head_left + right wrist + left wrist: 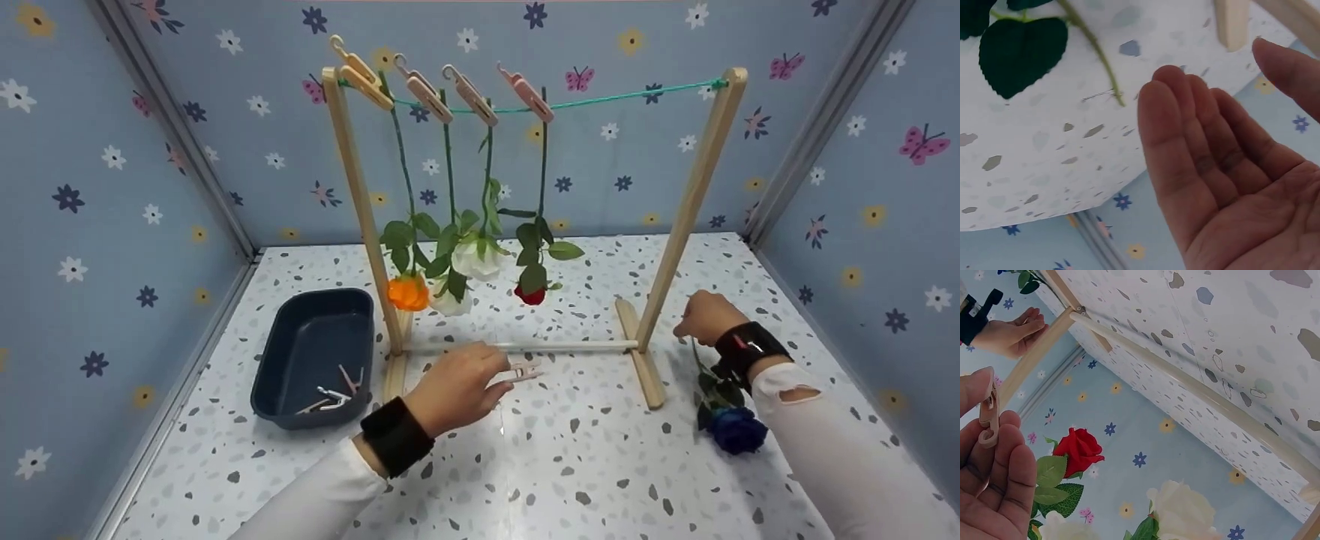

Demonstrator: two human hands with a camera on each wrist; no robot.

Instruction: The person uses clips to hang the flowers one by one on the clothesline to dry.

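Note:
My left hand [463,384] pinches a pale pink hook-topped clothespin [990,413] between thumb and fingers, in front of the wooden stand's low crossbar. To the right of the stand, my right hand [711,321] hovers by the stem of a blue rose [739,430] that lies on the table. In the right wrist view its fingers [1165,135] are extended, with the stem end [1116,93] apart from them. Upside down from the green cord [622,97] hang an orange flower [408,292], two white roses [480,259] and a red rose [531,295], each under a clothespin.
A dark blue basin [274,360] with several clothespins [334,397] stands left of the stand. The stand's wooden posts [686,217] rise at both ends of the cord, on foot bars [649,379]. Patterned walls [97,247] enclose the speckled table [540,465].

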